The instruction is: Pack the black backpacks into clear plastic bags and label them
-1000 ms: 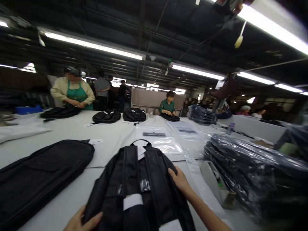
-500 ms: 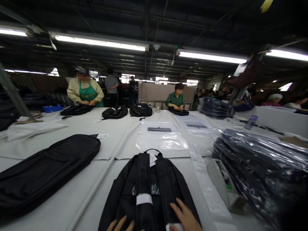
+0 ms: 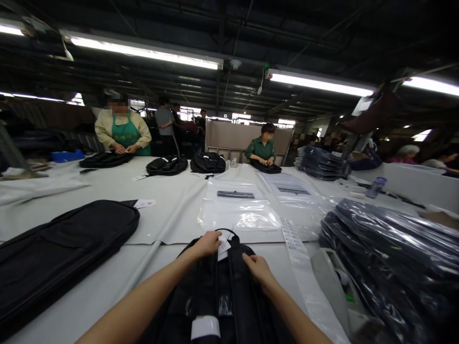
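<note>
Head cam: I've got both hands on the black backpack (image 3: 229, 286) lying flat on the bench (image 3: 172, 200). Left hand (image 3: 207, 243) pinches the white tag (image 3: 223, 247) at its top, right hand (image 3: 258, 268) presses open-fingered on its strap just right of the tag.

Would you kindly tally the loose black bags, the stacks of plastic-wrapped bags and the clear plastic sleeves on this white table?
Loose black bags: 6: under the left hand and right hand, near left, far side
Wrapped stacks: 2
Clear sleeves: 2
Total: 10
</note>
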Demonstrator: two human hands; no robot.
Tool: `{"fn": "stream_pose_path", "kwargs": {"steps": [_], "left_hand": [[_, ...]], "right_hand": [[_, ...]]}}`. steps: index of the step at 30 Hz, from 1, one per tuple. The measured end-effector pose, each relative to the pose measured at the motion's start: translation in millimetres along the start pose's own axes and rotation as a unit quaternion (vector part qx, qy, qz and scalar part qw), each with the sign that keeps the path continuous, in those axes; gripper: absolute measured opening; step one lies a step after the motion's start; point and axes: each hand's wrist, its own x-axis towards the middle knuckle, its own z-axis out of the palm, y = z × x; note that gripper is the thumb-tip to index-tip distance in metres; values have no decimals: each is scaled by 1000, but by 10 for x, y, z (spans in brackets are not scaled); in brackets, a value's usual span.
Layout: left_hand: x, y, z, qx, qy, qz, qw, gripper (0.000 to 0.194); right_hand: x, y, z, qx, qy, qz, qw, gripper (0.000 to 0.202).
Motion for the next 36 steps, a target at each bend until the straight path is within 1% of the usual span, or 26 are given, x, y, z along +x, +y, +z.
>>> {"fn": "stream_pose_path", "kwargs": {"steps": [2,4,7,9,12,15,17,19,21,23,28,30,33,36], "left_hand": [[311,-40,85,22,-52,-20,998,25],[505,-65,146,45,-106,-40,993,26],[681,-66,192,77,-174,-73,979,24],[753,-48,215,97,-195,-88,972,24],[767,-17,237,120,-182,-73,973,27],[686,4,192,114,-149,-16,982,33],[632,16,123,100,-135,19,986,28],[611,30,49,86,-126,41,987,20],[623,40,-5,73,-119,48,989,18],[650,34,-34,53,-113,46,991,20],[713,-31,-41,-18,-100,15,995,27],[728,-36,-27,-39,-121,5,992,27],[738,0,1,-43,-196,-5,980,24],[730,48,13,-10,-265,-13,964,19]], "right_hand": [[186,22,121,14,-3,0,1000,33],[279,83,182,32,-11,2,999,32],[328,194,193,66,-31,11,997,33],[347,259,181,89,-41,18,995,34],[382,332,165,120,-48,28,991,32],[428,382,154,149,-51,36,987,31],[463,407,145,165,-54,42,984,31],[500,426,133,178,-57,51,981,30],[531,436,119,185,-58,58,979,29],[549,433,108,187,-52,63,979,29],[530,379,109,196,-41,64,978,30],[512,357,120,201,-41,65,977,30],[488,340,135,207,-48,67,975,28],[472,338,137,209,-57,68,974,27]]}}
